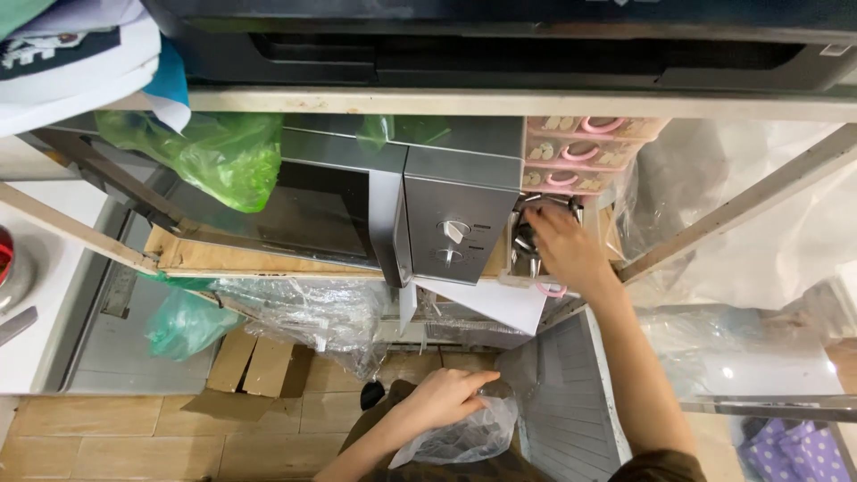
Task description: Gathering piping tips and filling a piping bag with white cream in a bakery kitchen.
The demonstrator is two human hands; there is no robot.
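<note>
My right hand (566,248) reaches into an open drawer (528,278) with a pink handle, the lowest of a small stack of clear plastic drawers (580,152), beside a silver microwave (420,205). Its fingers rest among several metal utensils (527,241) in the drawer; whether they grip one is hidden. My left hand (442,399) is low in the view, closed on a crumpled clear plastic bag (464,437) held near my lap.
A green plastic bag (214,152) hangs over the microwave's left side. Clear plastic wrap (312,317) and cardboard (250,361) lie on the lower shelf. A white counter (45,295) is at left, metal shelf posts (732,214) at right.
</note>
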